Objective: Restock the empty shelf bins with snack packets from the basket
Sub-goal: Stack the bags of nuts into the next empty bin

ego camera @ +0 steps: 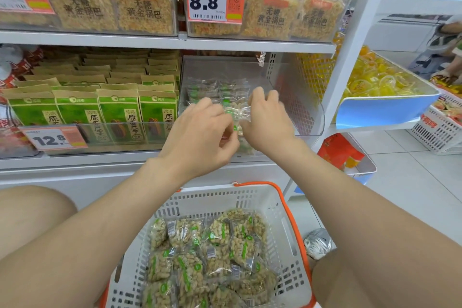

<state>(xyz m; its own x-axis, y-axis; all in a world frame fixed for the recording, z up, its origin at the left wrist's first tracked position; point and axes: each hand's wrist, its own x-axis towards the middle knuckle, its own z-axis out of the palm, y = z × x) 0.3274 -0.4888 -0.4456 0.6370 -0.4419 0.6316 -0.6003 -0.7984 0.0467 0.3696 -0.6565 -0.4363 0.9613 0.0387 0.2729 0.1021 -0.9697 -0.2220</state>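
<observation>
head view, the only 1 here. both arms reach forward to the clear bin point(312, 117) at the right end of the middle shelf. the left hand point(200, 130) has its fingers curled, and thumb and forefinger pinch the near edge of a snack packet point(237, 117). the right hand point(268, 120) is turned back-up, with its fingers bent down over the far side of that same packet, so both hands seem to grip it together. how firmly the right one holds is hard to tell, since its fingertips are hidden. the packet sits just inside the bin's low front lip.

behind the hands, a small layer of packets in the bin point(215, 90) covers part of the floor. the rear and right of the bin look bare through the clear plastic. below, the white basket point(282, 207) with its orange handle stands between the person's knees, and the packets in the basket point(212, 252) lie in a loose heap across most of its bottom.

to the left, the neighbouring bin is packed with green seed bags point(117, 112) behind a 12.8 price tag point(53, 139). an 8.8 price tag point(215, 0) hangs on the shelf above.

judged from this, the restock is early to midway. 1 bin has a thin start, and most of the stock is not yet moved.
</observation>
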